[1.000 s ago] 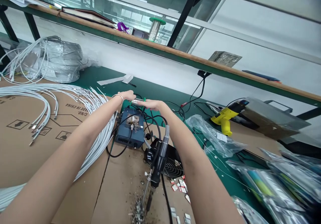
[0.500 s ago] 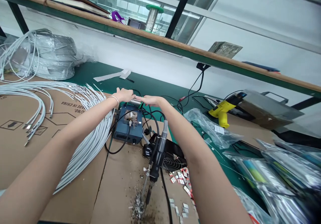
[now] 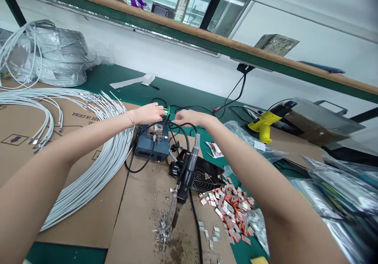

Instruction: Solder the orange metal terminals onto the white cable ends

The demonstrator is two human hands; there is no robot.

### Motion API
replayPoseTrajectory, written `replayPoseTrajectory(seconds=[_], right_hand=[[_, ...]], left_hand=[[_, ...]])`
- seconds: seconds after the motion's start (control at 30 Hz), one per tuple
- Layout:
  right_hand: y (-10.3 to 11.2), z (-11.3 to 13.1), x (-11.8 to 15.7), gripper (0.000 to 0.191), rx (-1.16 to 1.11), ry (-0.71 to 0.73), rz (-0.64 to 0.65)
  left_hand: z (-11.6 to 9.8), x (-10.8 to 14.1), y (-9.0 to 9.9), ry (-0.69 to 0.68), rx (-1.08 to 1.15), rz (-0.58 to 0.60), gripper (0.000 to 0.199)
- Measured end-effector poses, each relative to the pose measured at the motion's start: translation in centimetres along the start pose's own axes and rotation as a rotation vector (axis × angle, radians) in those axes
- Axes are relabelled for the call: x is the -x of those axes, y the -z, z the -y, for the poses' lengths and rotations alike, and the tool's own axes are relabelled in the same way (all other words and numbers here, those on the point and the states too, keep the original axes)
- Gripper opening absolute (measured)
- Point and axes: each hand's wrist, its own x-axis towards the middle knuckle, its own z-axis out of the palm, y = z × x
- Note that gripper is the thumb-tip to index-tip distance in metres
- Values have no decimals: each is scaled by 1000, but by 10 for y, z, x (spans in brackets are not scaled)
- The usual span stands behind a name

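Note:
My left hand [image 3: 149,113] reaches over the back of a dark blue soldering station [image 3: 152,145], its fingers closed around a small spool with a green rim [image 3: 168,113]. Just right of the spool, my right hand [image 3: 190,117] has its fingers curled inward; anything between them is hidden. A small gap shows between this hand and the green rim. In front of both hands, a black soldering iron [image 3: 188,173] stands tilted in its holder, tip down above a heap of solder scraps [image 3: 163,228].
A bundle of white cables [image 3: 113,153] lies on cardboard at left. Orange-and-white small parts [image 3: 233,207] are piled beside a black fan [image 3: 206,177]. A yellow heat gun [image 3: 267,124] and plastic bags [image 3: 333,189] lie at right. A shelf [image 3: 177,27] spans the back.
My hands have come apart; earlier they met over the spool. The right hand has shifted right, and the spool's green rim now shows beside my left fingers. The view has shifted slightly.

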Motion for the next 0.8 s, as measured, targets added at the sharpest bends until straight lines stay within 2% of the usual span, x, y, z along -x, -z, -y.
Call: replayPoseTrajectory(seconds=[0.07,0.17,0.37,0.47,0.6,0.73,0.8], right_hand=[[4,1,-1,31,-44,41,-8],[3,10,-6,33,-118,115,57],[-8,33,-21,21,-165,150,147],[-9,36,-25,12,-177,135,149],[-12,36,-28,12,-198,114,106],[-19,38,-29,10,-244,117,66],[-21,38,-28,10,-286,114,78]], left_hand=[[3,-1,-3,-13,-3,0,13],[5,0,-5,1,11,2,14],[2,5,-3,122,98,71,18],[-3,5,4,247,173,140,21],[-8,-1,13,509,318,249,26],[-7,-10,12,685,562,376,27],[-7,-14,9,750,678,387,27]])
